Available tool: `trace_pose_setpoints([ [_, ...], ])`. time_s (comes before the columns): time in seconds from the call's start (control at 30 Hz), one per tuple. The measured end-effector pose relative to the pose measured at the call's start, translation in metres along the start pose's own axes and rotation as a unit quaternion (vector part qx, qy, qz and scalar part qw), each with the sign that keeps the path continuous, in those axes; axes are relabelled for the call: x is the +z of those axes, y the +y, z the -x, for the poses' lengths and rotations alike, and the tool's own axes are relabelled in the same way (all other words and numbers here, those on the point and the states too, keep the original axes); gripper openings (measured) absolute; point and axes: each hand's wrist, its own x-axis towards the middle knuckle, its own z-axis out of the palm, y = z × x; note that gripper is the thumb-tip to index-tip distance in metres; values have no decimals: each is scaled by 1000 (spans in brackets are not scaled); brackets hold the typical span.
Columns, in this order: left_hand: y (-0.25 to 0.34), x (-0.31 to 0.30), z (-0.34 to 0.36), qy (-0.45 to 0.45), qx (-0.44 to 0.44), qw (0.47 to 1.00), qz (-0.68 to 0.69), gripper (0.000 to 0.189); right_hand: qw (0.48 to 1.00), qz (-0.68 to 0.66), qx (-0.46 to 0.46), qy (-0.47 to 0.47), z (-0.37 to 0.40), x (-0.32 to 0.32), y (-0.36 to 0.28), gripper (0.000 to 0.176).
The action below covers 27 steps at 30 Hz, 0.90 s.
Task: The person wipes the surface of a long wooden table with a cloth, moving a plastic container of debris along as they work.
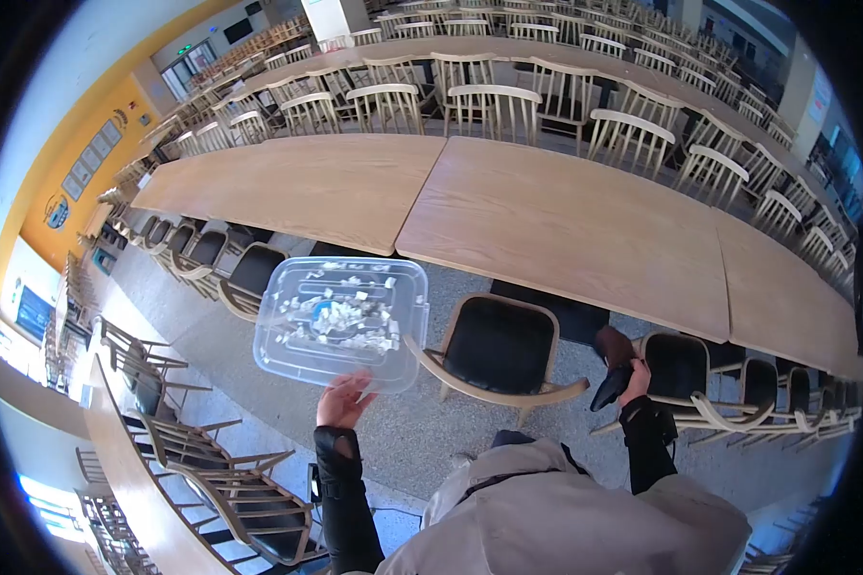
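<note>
My left hand grips the near edge of a clear plastic container, holding it out over the floor to the left. White scraps are scattered across its bottom, with a small blue piece among them. At the right, my right hand is closed around a dark brown and black object, whose kind I cannot tell. It is held beside a chair with a black seat.
Long wooden tables run across in front of me. A chair stands between my hands, its curved back toward me and overlapping the container's right edge. More chairs line another table at the left. Rows of chairs fill the background.
</note>
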Motion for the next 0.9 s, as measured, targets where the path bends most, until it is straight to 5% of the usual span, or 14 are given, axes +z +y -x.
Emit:
trace_pose_setpoints([
  [0.13, 6, -23, -2, -15, 13, 999, 30, 15, 990, 120, 23, 73, -10, -38, 28, 31],
  [0.2, 6, -23, -4, 13, -5, 999, 40, 16, 935, 325, 136, -32, -8, -52, 33, 54],
  [0.27, 7, -21, -5, 22, -4, 999, 23, 16, 936, 298, 175, -69, 14, -34, 31, 66],
  [0.47, -5, -23, -31, 0, -20, 1000, 3, 13, 886, 285, 302, -205, 40, 9, 9, 54],
  [0.5, -6, -28, -35, -6, -28, 1000, 6, 14, 900, 323, 212, -202, 43, 13, 24, 48],
  [0.73, -33, 0, -53, 32, -63, 997, 11, 21, 913, 355, 181, -89, 31, 25, 63, 32],
  [0.9, -43, 2, -61, 8, -66, 997, -30, 21, 952, 257, 163, -18, 34, 31, 56, 19],
])
